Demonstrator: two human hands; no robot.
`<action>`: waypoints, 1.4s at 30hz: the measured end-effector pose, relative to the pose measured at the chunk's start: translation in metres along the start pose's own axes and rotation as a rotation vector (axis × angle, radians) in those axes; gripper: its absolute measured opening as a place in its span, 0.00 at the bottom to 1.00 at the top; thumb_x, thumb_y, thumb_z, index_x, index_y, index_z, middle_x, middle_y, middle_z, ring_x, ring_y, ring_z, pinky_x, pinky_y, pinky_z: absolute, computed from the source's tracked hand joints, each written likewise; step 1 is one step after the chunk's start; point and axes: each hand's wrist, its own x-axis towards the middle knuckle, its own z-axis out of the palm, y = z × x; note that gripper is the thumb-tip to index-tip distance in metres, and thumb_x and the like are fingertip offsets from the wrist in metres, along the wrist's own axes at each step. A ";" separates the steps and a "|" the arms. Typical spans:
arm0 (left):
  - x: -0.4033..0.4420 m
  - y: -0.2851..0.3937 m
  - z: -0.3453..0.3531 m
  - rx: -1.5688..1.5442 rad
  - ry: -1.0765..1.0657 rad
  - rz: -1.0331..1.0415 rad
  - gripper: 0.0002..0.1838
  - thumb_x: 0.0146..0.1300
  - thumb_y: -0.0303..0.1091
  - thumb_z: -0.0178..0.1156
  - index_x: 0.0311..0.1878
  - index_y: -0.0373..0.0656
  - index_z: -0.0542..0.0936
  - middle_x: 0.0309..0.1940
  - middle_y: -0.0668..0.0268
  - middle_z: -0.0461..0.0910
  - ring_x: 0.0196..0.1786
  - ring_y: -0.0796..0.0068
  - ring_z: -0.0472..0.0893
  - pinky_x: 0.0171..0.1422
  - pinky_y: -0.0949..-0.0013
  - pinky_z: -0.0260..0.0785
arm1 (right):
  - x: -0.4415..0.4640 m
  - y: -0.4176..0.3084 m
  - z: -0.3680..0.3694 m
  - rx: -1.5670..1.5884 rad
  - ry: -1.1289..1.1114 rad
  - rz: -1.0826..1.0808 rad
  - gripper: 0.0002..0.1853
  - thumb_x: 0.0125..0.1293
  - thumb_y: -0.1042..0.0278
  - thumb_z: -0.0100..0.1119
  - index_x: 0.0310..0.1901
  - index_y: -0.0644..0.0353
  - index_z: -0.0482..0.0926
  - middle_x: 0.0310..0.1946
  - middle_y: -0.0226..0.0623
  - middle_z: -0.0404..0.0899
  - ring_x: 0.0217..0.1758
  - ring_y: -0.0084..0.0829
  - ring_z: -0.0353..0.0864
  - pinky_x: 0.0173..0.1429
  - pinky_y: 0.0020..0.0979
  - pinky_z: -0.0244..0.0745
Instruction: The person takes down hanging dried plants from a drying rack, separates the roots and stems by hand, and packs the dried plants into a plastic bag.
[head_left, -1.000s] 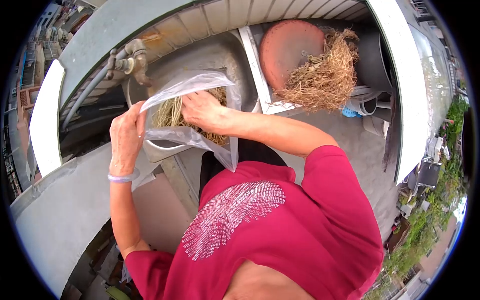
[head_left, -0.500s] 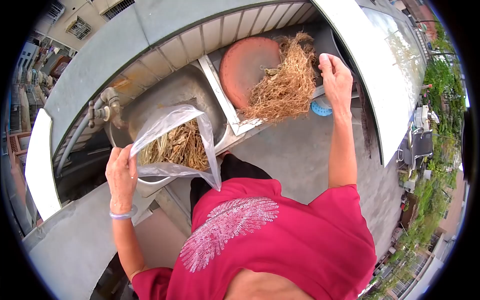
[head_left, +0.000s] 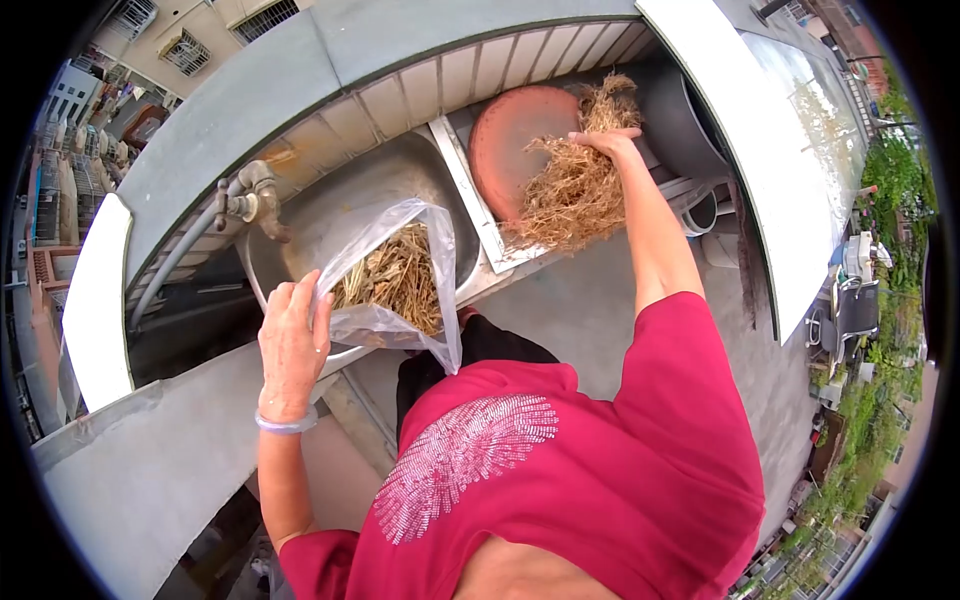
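Observation:
My left hand point(head_left: 292, 338) pinches the near-left rim of a clear plastic bag point(head_left: 362, 326) between thumb and fingers. Inside the open-mouthed bag lie dried plant stalks point(head_left: 398, 280), straw-coloured and brown. The bag rests over the front edge of a metal sink point(head_left: 335, 195). On the right, my right hand point(head_left: 610, 143) lies on a tangled heap of dried, root-like plants point(head_left: 578, 195), with thumb and a finger spread apart. Its other fingers are partly hidden in the heap. Part of the heap overlaps a round reddish-brown lid or board point(head_left: 515, 135).
A tap point(head_left: 258, 203) with a pipe stands left of the sink. A white-edged divider point(head_left: 468, 190) separates sink and heap. At the right sit a dark grey basin point(head_left: 680, 125) and a white slanted panel point(head_left: 745, 150). A tiled wall point(head_left: 420, 90) runs behind.
My right hand has come down and left from beside the heap onto it. In view, my left hand and the bag sit slightly farther right; the camera has shifted too.

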 end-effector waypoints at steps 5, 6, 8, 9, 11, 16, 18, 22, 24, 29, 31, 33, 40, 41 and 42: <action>-0.012 0.010 0.005 -0.033 -0.108 0.010 0.27 0.58 0.33 0.59 0.60 0.34 0.66 0.40 0.55 0.72 0.43 0.56 0.70 0.48 0.60 0.63 | -0.087 -0.022 -0.012 0.070 0.226 0.132 0.59 0.47 0.51 0.66 0.66 0.74 0.35 0.60 0.48 0.66 0.65 0.40 0.65 0.67 0.44 0.54; -0.013 0.013 0.005 -0.028 -0.099 0.006 0.29 0.58 0.32 0.59 0.61 0.34 0.64 0.41 0.54 0.72 0.43 0.55 0.69 0.49 0.59 0.63 | -0.082 -0.020 -0.010 0.070 0.267 0.135 0.56 0.48 0.55 0.65 0.66 0.74 0.36 0.57 0.45 0.70 0.62 0.38 0.70 0.65 0.44 0.57; -0.015 0.017 0.006 -0.017 -0.084 0.004 0.31 0.57 0.30 0.59 0.64 0.36 0.61 0.43 0.54 0.72 0.44 0.54 0.69 0.52 0.57 0.62 | -0.087 -0.013 -0.014 0.100 0.303 0.019 0.40 0.48 0.58 0.63 0.59 0.73 0.60 0.55 0.47 0.73 0.59 0.39 0.73 0.62 0.41 0.64; -0.017 0.014 0.007 -0.049 -0.123 -0.029 0.34 0.57 0.32 0.60 0.66 0.36 0.59 0.49 0.52 0.70 0.50 0.53 0.69 0.56 0.57 0.61 | -0.094 -0.010 -0.020 0.065 0.292 -0.045 0.36 0.47 0.59 0.63 0.55 0.73 0.66 0.54 0.48 0.73 0.58 0.39 0.74 0.61 0.40 0.66; -0.019 0.015 0.004 -0.105 -0.089 -0.055 0.35 0.57 0.33 0.60 0.66 0.36 0.58 0.53 0.50 0.68 0.54 0.52 0.68 0.60 0.59 0.60 | -0.098 -0.001 -0.033 0.037 0.302 -0.152 0.25 0.45 0.58 0.64 0.40 0.73 0.79 0.49 0.52 0.77 0.55 0.41 0.76 0.56 0.35 0.71; -0.019 0.015 0.001 -0.172 -0.079 -0.137 0.37 0.57 0.34 0.62 0.67 0.36 0.57 0.60 0.47 0.62 0.62 0.50 0.63 0.66 0.58 0.54 | -0.163 0.032 -0.070 0.710 0.160 -0.607 0.24 0.42 0.64 0.69 0.41 0.70 0.77 0.37 0.42 0.80 0.38 0.28 0.79 0.45 0.28 0.72; -0.017 0.016 0.003 -0.112 -0.051 -0.096 0.37 0.56 0.34 0.62 0.67 0.36 0.57 0.61 0.47 0.61 0.63 0.49 0.62 0.67 0.56 0.53 | -0.187 0.037 -0.078 0.926 0.023 -0.678 0.23 0.46 0.68 0.68 0.45 0.67 0.75 0.36 0.39 0.80 0.39 0.27 0.80 0.45 0.27 0.74; 0.004 0.039 -0.003 -0.047 0.127 0.044 0.33 0.55 0.34 0.63 0.63 0.33 0.63 0.62 0.48 0.60 0.62 0.50 0.62 0.64 0.55 0.55 | -0.225 0.027 -0.075 1.356 -0.256 -0.813 0.21 0.50 0.72 0.63 0.47 0.68 0.72 0.36 0.41 0.79 0.37 0.29 0.82 0.40 0.30 0.82; 0.014 0.050 -0.009 -0.110 0.178 0.138 0.29 0.57 0.30 0.60 0.62 0.33 0.64 0.62 0.50 0.62 0.62 0.51 0.64 0.65 0.57 0.56 | -0.224 0.023 -0.066 1.494 -0.328 -0.818 0.23 0.51 0.74 0.62 0.49 0.69 0.70 0.36 0.42 0.79 0.36 0.31 0.83 0.38 0.30 0.83; 0.037 0.076 -0.004 -0.310 0.259 0.281 0.27 0.56 0.18 0.57 0.60 0.33 0.66 0.60 0.51 0.67 0.60 0.55 0.70 0.63 0.62 0.62 | -0.213 0.002 -0.040 1.633 -0.458 -0.709 0.20 0.54 0.71 0.61 0.49 0.67 0.71 0.35 0.41 0.80 0.35 0.30 0.82 0.38 0.31 0.82; 0.048 0.073 0.008 -0.273 0.219 0.370 0.35 0.53 0.17 0.58 0.65 0.36 0.58 0.64 0.50 0.60 0.64 0.54 0.65 0.65 0.62 0.61 | -0.219 -0.009 -0.038 1.688 -0.667 -0.646 0.16 0.56 0.68 0.60 0.45 0.65 0.75 0.34 0.39 0.80 0.33 0.29 0.82 0.37 0.29 0.81; 0.053 0.064 0.028 -0.259 0.178 0.426 0.43 0.52 0.20 0.61 0.69 0.40 0.49 0.67 0.45 0.52 0.67 0.49 0.60 0.67 0.59 0.58 | -0.231 -0.017 -0.035 1.696 -0.745 -0.619 0.14 0.57 0.66 0.60 0.43 0.64 0.77 0.33 0.37 0.81 0.32 0.28 0.82 0.35 0.28 0.79; 0.067 0.081 0.056 -0.368 0.414 0.620 0.58 0.41 0.27 0.69 0.71 0.57 0.41 0.67 0.33 0.40 0.68 0.33 0.52 0.68 0.46 0.51 | -0.251 -0.052 -0.017 1.561 -0.775 -0.504 0.13 0.58 0.64 0.61 0.40 0.63 0.79 0.29 0.35 0.81 0.26 0.24 0.80 0.29 0.24 0.76; 0.069 0.084 0.057 -0.344 0.428 0.645 0.57 0.41 0.27 0.69 0.71 0.58 0.42 0.67 0.34 0.40 0.68 0.34 0.52 0.68 0.46 0.50 | -0.249 -0.055 -0.010 1.555 -0.752 -0.512 0.13 0.57 0.64 0.61 0.40 0.64 0.78 0.29 0.35 0.81 0.26 0.24 0.80 0.29 0.24 0.77; 0.070 0.085 0.057 -0.321 0.444 0.672 0.56 0.42 0.27 0.68 0.70 0.58 0.43 0.67 0.34 0.40 0.68 0.34 0.52 0.69 0.46 0.49 | -0.241 -0.058 -0.002 1.551 -0.728 -0.520 0.13 0.57 0.65 0.61 0.40 0.64 0.78 0.29 0.35 0.81 0.26 0.24 0.80 0.29 0.24 0.77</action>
